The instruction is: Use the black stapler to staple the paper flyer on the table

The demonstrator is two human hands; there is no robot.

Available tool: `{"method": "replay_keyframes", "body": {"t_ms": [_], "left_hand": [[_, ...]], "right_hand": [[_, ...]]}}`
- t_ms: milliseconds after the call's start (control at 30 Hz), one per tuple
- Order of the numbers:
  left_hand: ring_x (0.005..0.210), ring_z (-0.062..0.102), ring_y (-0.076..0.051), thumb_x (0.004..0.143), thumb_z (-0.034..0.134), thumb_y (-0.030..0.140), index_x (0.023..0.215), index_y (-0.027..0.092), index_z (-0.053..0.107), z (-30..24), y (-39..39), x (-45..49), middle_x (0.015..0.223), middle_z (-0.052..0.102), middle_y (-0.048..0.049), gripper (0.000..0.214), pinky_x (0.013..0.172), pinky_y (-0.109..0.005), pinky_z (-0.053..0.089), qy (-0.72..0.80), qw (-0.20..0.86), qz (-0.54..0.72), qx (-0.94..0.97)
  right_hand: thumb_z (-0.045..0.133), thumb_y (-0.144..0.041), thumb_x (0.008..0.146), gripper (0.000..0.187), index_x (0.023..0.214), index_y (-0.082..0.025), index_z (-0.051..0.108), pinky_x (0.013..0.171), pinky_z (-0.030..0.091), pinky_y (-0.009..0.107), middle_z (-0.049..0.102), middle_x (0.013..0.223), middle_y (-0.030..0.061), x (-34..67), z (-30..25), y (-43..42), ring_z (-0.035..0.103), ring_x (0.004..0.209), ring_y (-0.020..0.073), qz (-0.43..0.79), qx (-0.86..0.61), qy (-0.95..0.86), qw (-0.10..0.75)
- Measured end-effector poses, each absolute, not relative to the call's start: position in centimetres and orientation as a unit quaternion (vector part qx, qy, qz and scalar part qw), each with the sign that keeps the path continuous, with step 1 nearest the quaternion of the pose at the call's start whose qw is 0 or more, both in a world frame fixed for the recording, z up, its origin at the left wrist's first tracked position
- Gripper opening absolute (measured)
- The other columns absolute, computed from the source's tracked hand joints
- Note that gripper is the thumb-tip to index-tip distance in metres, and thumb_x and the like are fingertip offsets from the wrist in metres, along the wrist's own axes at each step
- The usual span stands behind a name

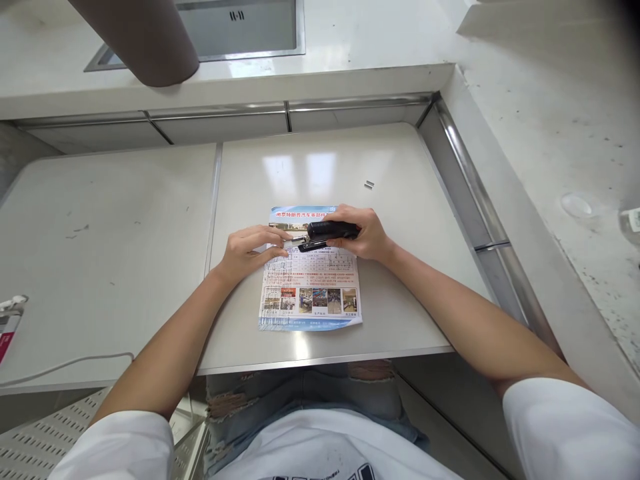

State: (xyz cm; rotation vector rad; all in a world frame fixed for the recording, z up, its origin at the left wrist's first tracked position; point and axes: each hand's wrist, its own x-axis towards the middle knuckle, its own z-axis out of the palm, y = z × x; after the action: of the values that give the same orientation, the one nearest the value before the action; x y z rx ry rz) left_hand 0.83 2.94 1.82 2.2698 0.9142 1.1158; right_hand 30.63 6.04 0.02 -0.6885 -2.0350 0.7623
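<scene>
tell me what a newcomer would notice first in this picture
Probably the black stapler in the right hand, over the colourful printed sheet near the table's front edge, with the left hand's fingertips at its silvery end. Next might come the thick brown cylinder at upper left, partly hiding the sink, then two small silvery strips beyond the right hand.

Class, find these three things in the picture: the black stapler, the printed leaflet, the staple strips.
Black stapler [327, 231]: head view, on its upper arm.
Printed leaflet [311, 277]: head view, on its text.
Staple strips [369, 183]: head view, on the farther strip.
</scene>
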Motion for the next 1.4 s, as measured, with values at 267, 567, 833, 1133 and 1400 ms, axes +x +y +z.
{"method": "replay_keyframes", "body": {"t_ms": [267,567,833,1133,1400], "left_hand": [[0.074,0.072,-0.015,0.078,0.085,0.052,0.105,0.022,0.064,1.1,2.7,2.4,0.092,0.078,-0.0039,0.045,0.069,-0.027,0.059,0.294,0.218,0.363,0.857],[0.101,0.071,-0.023,0.086,0.078,0.047,0.114,0.024,0.064,0.9,3.3,2.1,0.105,0.075,-0.008,0.039,0.091,-0.038,0.058,0.302,0.186,0.327,0.876],[0.146,0.044,-0.037,0.095,0.063,0.049,0.148,0.029,0.051,0.5,3.8,1.9,0.156,0.05,-0.0127,0.058,0.123,-0.065,0.025,0.4,0.133,0.189,0.887],[0.14,0.047,-0.04,0.093,0.063,0.046,0.136,0.028,0.062,-0.8,4.3,0.7,0.151,0.055,-0.0142,0.047,0.118,-0.07,0.028,0.487,0.099,0.208,0.843],[0.141,0.045,-0.04,0.092,0.063,0.045,0.136,0.025,0.062,-1.3,5.0,0.1,0.149,0.055,-0.0143,0.049,0.119,-0.067,0.028,0.504,0.098,0.228,0.827]], "right_hand": [[0.06,-0.038,0.098,0.027,0.12,-0.025,0.071,0.081,0.057,0.041,0.074,0.094,0.0065,28.9,0.8,4.2,0.067,0.086,0.0211,0.285,-0.187,-0.87,0.356],[0.061,-0.026,0.096,0.025,0.12,-0.026,0.068,0.083,0.057,0.041,0.075,0.095,0.0057,28.3,0.5,3.7,0.068,0.087,0.0217,0.233,-0.176,-0.884,0.366],[0.067,-0.035,0.092,0.029,0.12,-0.026,0.069,0.091,0.056,0.048,0.075,0.11,0.0089,30.8,1.5,5.0,0.069,0.099,0.0296,0.113,-0.428,-0.783,0.437],[0.074,-0.039,0.081,0.034,0.109,-0.021,0.075,0.094,0.057,0.049,0.077,0.108,0.0072,35.5,0.1,8.6,0.073,0.098,0.0305,0.15,-0.544,-0.733,0.38],[0.076,-0.031,0.078,0.035,0.112,-0.021,0.075,0.091,0.058,0.046,0.078,0.11,0.0075,34.9,1.2,7.5,0.074,0.096,0.0286,0.222,-0.444,-0.812,0.308]]}}
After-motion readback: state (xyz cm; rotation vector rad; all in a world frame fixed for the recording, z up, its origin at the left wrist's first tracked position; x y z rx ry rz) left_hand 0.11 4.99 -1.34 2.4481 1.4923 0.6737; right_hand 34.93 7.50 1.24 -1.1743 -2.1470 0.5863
